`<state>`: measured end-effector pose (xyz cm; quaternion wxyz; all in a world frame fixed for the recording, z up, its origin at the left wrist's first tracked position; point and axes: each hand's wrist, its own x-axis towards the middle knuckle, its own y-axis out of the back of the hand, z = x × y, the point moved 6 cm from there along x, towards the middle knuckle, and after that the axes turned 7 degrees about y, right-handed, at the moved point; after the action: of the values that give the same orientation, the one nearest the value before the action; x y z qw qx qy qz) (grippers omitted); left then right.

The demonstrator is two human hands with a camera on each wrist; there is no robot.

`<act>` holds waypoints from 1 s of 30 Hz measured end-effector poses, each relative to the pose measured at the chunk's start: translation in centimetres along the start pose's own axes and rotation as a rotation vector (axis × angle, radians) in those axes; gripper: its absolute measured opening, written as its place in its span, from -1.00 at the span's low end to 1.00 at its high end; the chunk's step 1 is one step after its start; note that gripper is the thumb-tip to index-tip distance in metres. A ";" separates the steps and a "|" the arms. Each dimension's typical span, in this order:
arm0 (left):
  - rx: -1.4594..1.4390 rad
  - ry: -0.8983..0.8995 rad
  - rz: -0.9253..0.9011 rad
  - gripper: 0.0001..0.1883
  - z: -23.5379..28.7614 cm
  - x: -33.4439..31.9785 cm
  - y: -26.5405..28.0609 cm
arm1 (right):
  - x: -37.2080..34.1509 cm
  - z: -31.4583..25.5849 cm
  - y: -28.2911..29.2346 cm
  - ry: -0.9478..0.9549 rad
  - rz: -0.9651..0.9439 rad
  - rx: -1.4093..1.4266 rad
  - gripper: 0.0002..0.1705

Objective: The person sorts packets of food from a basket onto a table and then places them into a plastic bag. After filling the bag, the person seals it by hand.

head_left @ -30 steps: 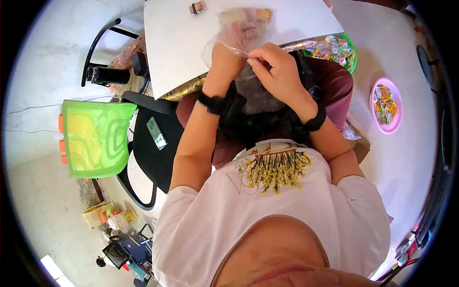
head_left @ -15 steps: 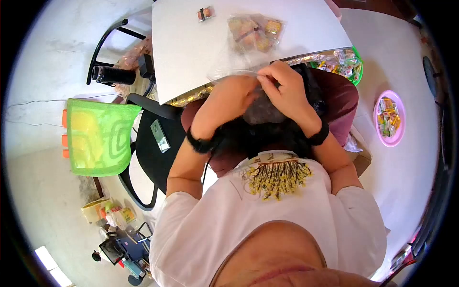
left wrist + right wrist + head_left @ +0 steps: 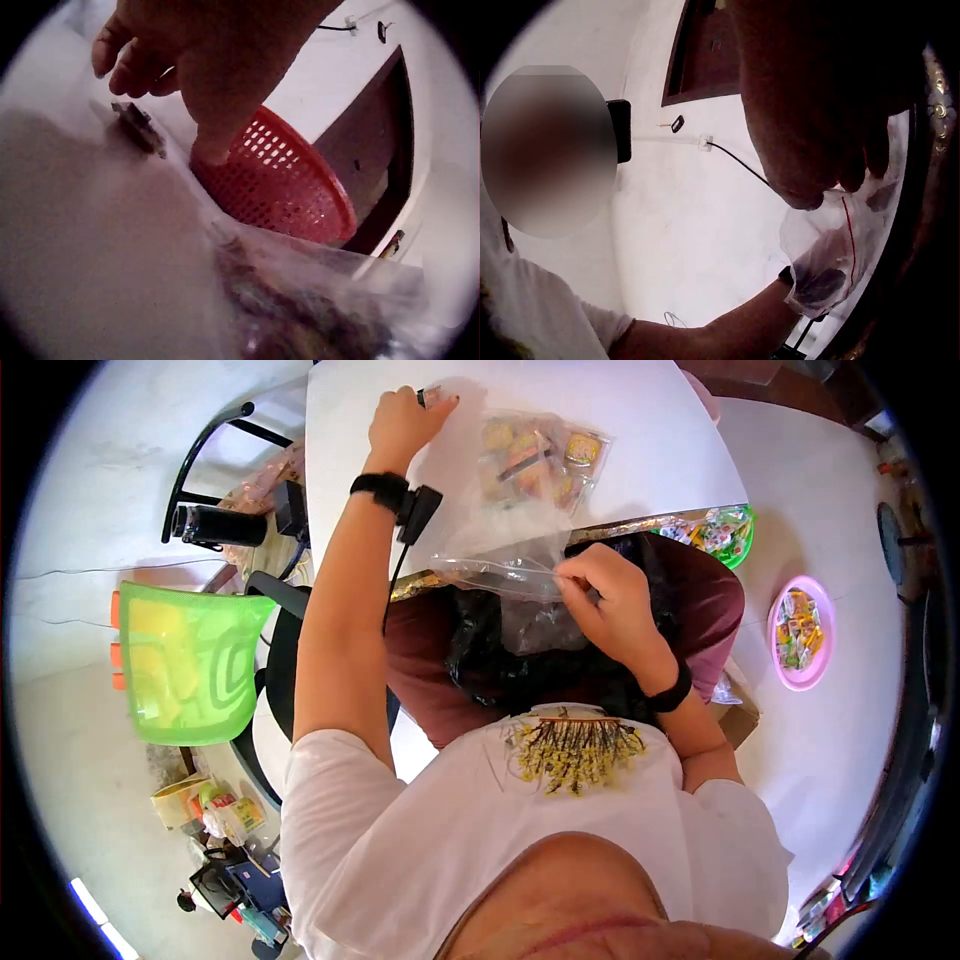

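A clear zip bag (image 3: 500,575) lies on the white table, its mouth hanging past the near edge. Inside its far end are several small wrapped snack packets (image 3: 583,450). My right hand (image 3: 610,600) pinches the bag's open rim between thumb and fingers. In the right wrist view, the bag's red seal line (image 3: 849,229) shows below the fingers. Stretched out to the far left of the table, my left hand (image 3: 402,428) is over a single small wrapped packet (image 3: 430,397). In the left wrist view, its fingers are loosely bent, with the packet (image 3: 139,129) apart from the fingertips.
Below the table's near edge, a black plastic bag (image 3: 480,650) covers the lap. A green basket (image 3: 745,540) of packets is at the right, and a pink basin (image 3: 775,635) with more stands farther right. A black-seated chair with a green back (image 3: 190,670) stands at the left.
My left hand has come out of the bag and moved to the far left, over the lone packet. My right hand still holds the bag's rim; the packets now lie in the bag.
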<state>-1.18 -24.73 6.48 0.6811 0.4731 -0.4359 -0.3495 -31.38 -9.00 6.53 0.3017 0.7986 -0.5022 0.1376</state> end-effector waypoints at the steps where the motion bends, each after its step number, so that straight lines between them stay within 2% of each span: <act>1: 0.032 0.073 0.033 -0.38 0.1 0.2 0.0 | 0.1 0.2 0.0 0.009 0.001 -0.007 -0.93; 4: -0.003 0.103 -0.077 -0.30 -0.9 1.2 -1.8 | 0.1 0.4 -0.2 0.023 -0.001 -0.018 -0.93; 7: -0.021 0.126 -0.101 -0.44 -1.8 0.7 -1.9 | 0.3 0.1 -0.1 0.028 -0.008 -0.017 -0.94; 10: -0.187 0.173 0.015 -0.49 -4.2 -1.0 -1.3 | 0.0 0.0 -0.1 0.024 -0.002 -0.007 -0.94; 13: -1.381 0.435 -0.629 -0.56 -6.5 -4.7 -1.5 | -0.4 -0.2 0.0 -0.007 0.018 0.002 -0.94; 14: -1.651 0.377 -0.732 -0.55 -6.3 -6.1 -0.6 | -0.5 -0.2 0.0 -0.016 0.024 0.007 -0.93; 16: -1.966 0.300 -0.844 -0.48 -6.6 -8.5 0.6 | -0.6 -0.5 -0.1 -0.015 0.035 0.011 -0.93; 22: -2.045 0.302 -0.747 -0.49 -7.0 -16.8 4.6 | -0.8 -1.0 -0.1 0.063 0.080 -0.018 -0.93; 25: -1.930 0.276 -0.771 -0.53 -5.4 -22.3 6.3 | -0.7 -1.3 -0.1 0.085 0.123 0.004 -0.92; 26: -1.761 0.345 -0.726 -0.57 -3.7 -24.0 7.1 | -0.7 -1.4 -0.1 0.097 0.139 0.008 -0.91; 28: -1.622 0.303 -0.855 -0.63 -1.3 -26.2 6.9 | -0.4 -1.9 0.1 0.091 0.150 0.000 -0.91; 30: -1.610 0.368 -0.963 -0.66 1.2 -27.0 6.6 | -0.2 -2.3 0.2 0.089 0.152 -0.011 -0.91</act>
<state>-11.98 0.88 5.81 0.6431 0.0389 0.2907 -0.7074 -31.46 -7.48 8.27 0.3168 0.7497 -0.5481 0.1929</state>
